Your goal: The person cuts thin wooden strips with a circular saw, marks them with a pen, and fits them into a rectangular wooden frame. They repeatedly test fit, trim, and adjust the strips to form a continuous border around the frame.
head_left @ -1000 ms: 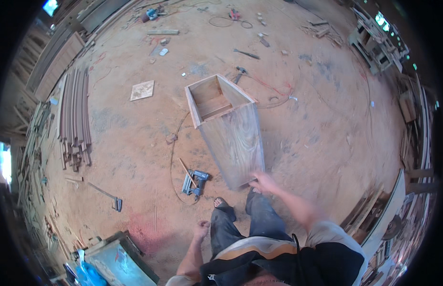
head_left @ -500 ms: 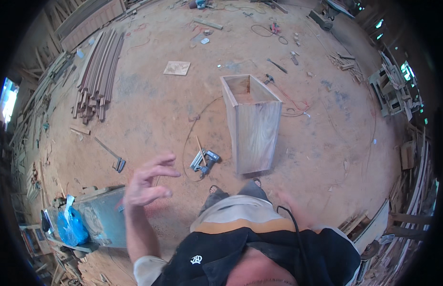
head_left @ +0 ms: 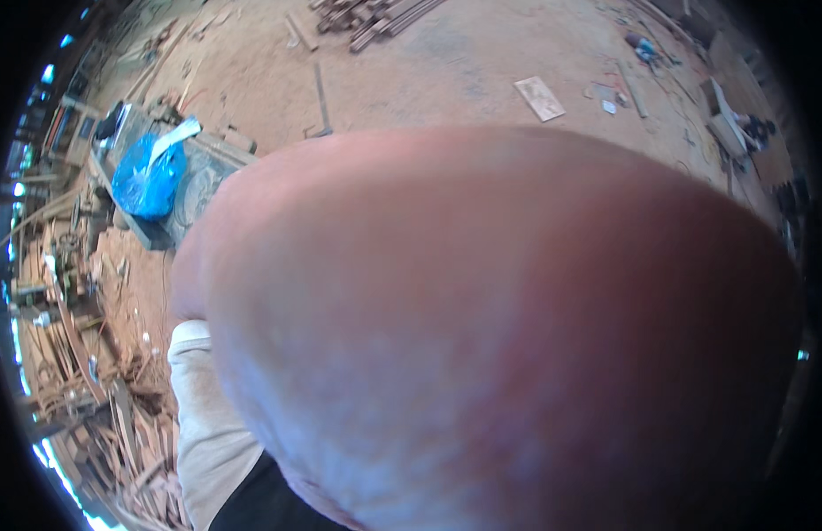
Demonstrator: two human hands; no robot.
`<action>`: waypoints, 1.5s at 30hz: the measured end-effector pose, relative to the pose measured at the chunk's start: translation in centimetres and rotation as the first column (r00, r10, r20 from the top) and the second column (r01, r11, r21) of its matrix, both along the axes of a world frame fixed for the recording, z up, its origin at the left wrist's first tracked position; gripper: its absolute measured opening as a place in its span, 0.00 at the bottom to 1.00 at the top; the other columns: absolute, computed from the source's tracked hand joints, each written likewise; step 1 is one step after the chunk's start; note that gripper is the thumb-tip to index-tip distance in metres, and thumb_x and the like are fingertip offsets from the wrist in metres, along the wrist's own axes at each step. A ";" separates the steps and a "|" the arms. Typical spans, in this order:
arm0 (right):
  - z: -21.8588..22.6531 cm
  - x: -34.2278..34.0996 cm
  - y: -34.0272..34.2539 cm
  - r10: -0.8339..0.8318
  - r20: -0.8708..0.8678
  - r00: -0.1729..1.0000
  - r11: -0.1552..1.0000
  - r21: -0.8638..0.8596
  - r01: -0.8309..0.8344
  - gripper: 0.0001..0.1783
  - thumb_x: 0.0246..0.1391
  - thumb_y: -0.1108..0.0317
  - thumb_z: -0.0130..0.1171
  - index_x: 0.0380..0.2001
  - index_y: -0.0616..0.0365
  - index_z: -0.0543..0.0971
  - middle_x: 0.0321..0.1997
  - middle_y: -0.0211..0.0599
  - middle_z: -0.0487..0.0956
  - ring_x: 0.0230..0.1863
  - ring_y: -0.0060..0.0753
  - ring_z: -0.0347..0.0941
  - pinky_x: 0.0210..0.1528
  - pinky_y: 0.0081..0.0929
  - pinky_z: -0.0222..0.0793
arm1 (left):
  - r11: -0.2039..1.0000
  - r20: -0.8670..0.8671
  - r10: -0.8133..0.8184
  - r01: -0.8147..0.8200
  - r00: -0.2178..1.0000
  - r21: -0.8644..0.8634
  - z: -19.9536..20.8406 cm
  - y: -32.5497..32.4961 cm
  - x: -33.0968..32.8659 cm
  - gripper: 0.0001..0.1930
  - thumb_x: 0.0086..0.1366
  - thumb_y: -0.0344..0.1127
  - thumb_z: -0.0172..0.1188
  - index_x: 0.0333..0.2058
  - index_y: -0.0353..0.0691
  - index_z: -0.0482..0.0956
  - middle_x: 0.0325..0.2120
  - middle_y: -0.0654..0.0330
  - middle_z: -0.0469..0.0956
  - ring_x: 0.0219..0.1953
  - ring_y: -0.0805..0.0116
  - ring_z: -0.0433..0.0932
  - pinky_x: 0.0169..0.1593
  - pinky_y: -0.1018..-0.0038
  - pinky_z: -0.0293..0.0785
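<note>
My left hand is raised very close to the camera and fills most of the view as a blurred patch of skin. Its fingers cannot be made out, so whether it holds anything is hidden. The left arm bends up from a pale sleeve at the lower left. My right hand is nowhere in view. Behind the raised hand, the tall wooden box and the drill are covered from sight.
A blue plastic bag rests on a worn bench at the left. Beyond lie stacked timber strips, a flat board and a saw. Wood offcuts are heaped at the lower left.
My left hand has come up from over the floor to right before the camera. The view has swung left, bringing the bench and bag higher in the picture. The right arm has left view.
</note>
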State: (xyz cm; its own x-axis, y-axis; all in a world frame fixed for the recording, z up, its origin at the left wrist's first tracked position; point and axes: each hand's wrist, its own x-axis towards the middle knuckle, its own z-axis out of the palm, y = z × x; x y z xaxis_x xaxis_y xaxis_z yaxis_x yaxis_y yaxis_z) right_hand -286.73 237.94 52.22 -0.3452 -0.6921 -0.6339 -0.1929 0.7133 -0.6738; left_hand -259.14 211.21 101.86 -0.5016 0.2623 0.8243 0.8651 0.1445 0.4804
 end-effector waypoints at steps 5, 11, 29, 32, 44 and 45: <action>-6.7 -3.3 2.2 -0.005 0.134 0.991 0.966 0.256 -0.029 0.28 0.65 0.56 0.67 0.61 0.64 0.81 0.53 0.49 0.87 0.53 0.42 0.84 0.57 0.38 0.79 | 0.995 0.018 0.090 -0.090 0.996 -0.031 -2.8 -8.8 -3.0 0.15 0.67 0.44 0.69 0.39 0.35 0.84 0.45 0.49 0.82 0.46 0.49 0.81 0.50 0.56 0.79; -8.1 -15.4 -10.3 -0.159 0.141 0.977 0.978 0.156 0.137 0.29 0.64 0.56 0.67 0.61 0.65 0.81 0.51 0.48 0.87 0.52 0.41 0.84 0.55 0.37 0.80 | 0.794 0.716 0.334 -0.592 0.613 0.137 -18.0 -27.4 -11.6 0.12 0.73 0.39 0.65 0.37 0.35 0.82 0.43 0.50 0.84 0.41 0.57 0.84 0.47 0.61 0.80; 59.3 -39.2 -50.3 -0.206 -0.933 0.296 0.694 -0.353 -0.628 0.44 0.72 0.35 0.48 0.74 0.61 0.66 0.69 0.46 0.77 0.69 0.47 0.74 0.75 0.51 0.61 | 0.645 0.894 -0.239 -0.750 -0.379 -0.145 -56.7 -54.1 -9.1 0.20 0.78 0.48 0.59 0.54 0.36 0.83 0.43 0.56 0.86 0.43 0.66 0.83 0.47 0.68 0.82; 58.7 -39.8 -51.0 -0.271 -0.927 0.261 0.802 -0.367 -0.472 0.42 0.73 0.36 0.48 0.73 0.61 0.67 0.68 0.46 0.77 0.67 0.46 0.75 0.74 0.50 0.62 | 0.715 0.895 0.030 -0.616 -0.445 -0.330 -54.1 -65.2 -15.2 0.14 0.77 0.42 0.62 0.48 0.36 0.84 0.32 0.62 0.84 0.32 0.69 0.81 0.40 0.68 0.81; 56.8 -48.5 -50.9 -0.358 -0.925 0.132 0.933 -0.358 0.019 0.35 0.75 0.44 0.48 0.69 0.62 0.70 0.63 0.46 0.79 0.62 0.43 0.77 0.69 0.47 0.67 | 0.806 0.823 0.514 -0.194 -0.240 -0.560 -47.7 -89.0 -61.6 0.19 0.74 0.46 0.64 0.48 0.33 0.84 0.32 0.57 0.84 0.30 0.70 0.82 0.36 0.67 0.81; 56.9 -50.6 -51.9 -0.363 -0.923 0.128 0.931 -0.365 0.010 0.35 0.75 0.44 0.48 0.69 0.62 0.70 0.63 0.46 0.80 0.61 0.43 0.77 0.68 0.46 0.68 | 0.827 0.844 0.501 -0.184 -0.192 -0.532 -47.7 -88.1 -65.7 0.19 0.74 0.46 0.63 0.48 0.33 0.84 0.32 0.57 0.84 0.30 0.70 0.82 0.36 0.67 0.81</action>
